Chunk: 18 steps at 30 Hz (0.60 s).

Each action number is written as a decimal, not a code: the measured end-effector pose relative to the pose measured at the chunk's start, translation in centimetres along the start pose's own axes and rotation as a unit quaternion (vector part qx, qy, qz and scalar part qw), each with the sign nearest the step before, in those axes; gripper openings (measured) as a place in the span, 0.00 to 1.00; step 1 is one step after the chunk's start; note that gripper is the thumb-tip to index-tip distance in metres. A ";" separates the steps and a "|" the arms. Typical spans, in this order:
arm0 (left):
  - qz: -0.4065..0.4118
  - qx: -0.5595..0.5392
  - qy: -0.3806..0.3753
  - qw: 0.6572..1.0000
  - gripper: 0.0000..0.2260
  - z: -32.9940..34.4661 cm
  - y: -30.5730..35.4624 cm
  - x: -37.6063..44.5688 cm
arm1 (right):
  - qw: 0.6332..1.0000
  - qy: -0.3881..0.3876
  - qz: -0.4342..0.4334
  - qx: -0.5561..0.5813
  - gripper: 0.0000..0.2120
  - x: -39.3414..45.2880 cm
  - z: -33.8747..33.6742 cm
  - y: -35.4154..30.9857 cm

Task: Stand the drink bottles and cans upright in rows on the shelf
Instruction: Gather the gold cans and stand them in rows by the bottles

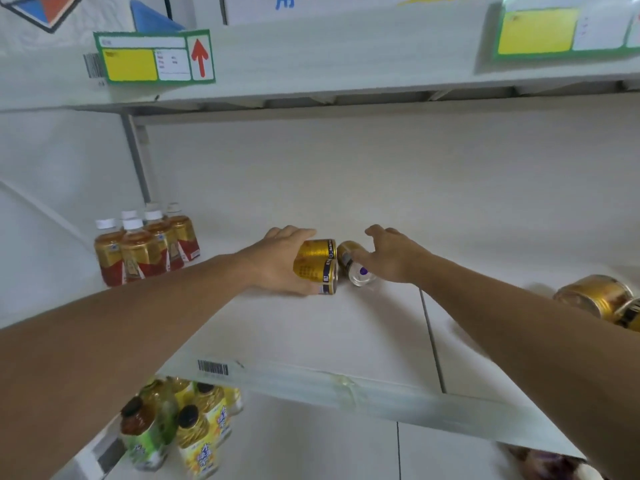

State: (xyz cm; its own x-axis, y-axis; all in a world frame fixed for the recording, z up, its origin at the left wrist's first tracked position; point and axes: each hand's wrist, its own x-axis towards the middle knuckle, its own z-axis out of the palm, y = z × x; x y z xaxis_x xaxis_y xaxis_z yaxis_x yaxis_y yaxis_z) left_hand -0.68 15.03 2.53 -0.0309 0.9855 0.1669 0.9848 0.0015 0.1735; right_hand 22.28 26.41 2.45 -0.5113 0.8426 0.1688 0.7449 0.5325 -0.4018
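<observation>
Head view: the only camera; it looks forward and down over both forearms onto a white shelf [311,327] with a pale back wall.
Left hand [277,261]: wrapped around the side of two gold cans [317,266] that sit one just behind the other, fingers curled close against their far side, thumb near the front. The grip looks meant to keep the pair together as a unit while they are set in place.
Right hand [391,258]: fingers loosely spread and bent over a third gold can [355,266], which lies tipped with its silvery end facing the camera, just beside the held pair. Whether the fingertips actually pinch it I cannot tell; it seems ready to be tipped upright.
Tea bottles [145,247]: a cluster with white caps, standing upright at the shelf's left rear, well apart from the cans; they appear already sorted into rows.
Loose cans [599,296]: more gold cans lie on their sides at the far right of the shelf, likely still to be stood up.
Lower shelf: yellow and green bottles [180,424] stand below the shelf edge.
Upper shelf edge: a price label [154,57] with a red arrow.
Progress: judged partway, since several cans still lie down.
</observation>
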 end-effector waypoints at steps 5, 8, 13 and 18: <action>0.042 0.029 -0.022 0.998 0.45 1.3 0.2 1.6 | 0.999 -0.027 0.009 0.016 0.25 2.4 1.3 0.2; 0.076 0.085 -0.007 0.993 0.37 1.8 0.5 2.1 | 0.999 -0.037 0.014 -0.007 0.22 3.1 2.1 -0.2; 0.098 0.122 0.003 0.988 0.36 2.4 0.0 2.5 | 0.997 -0.055 0.032 -0.036 0.15 4.2 3.5 -0.3; 0.115 0.121 0.006 0.986 0.36 2.4 -0.5 2.5 | 0.996 -0.059 0.049 -0.036 0.19 4.6 3.4 -0.8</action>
State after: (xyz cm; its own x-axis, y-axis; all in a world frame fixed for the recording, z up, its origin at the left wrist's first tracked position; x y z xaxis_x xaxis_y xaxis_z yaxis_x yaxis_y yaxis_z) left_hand -0.86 17.92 0.56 0.1979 0.9623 0.1865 0.9778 -0.1805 -0.1065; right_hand 17.86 29.61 0.51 -0.4784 0.8778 0.0233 0.8204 0.4563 -0.3446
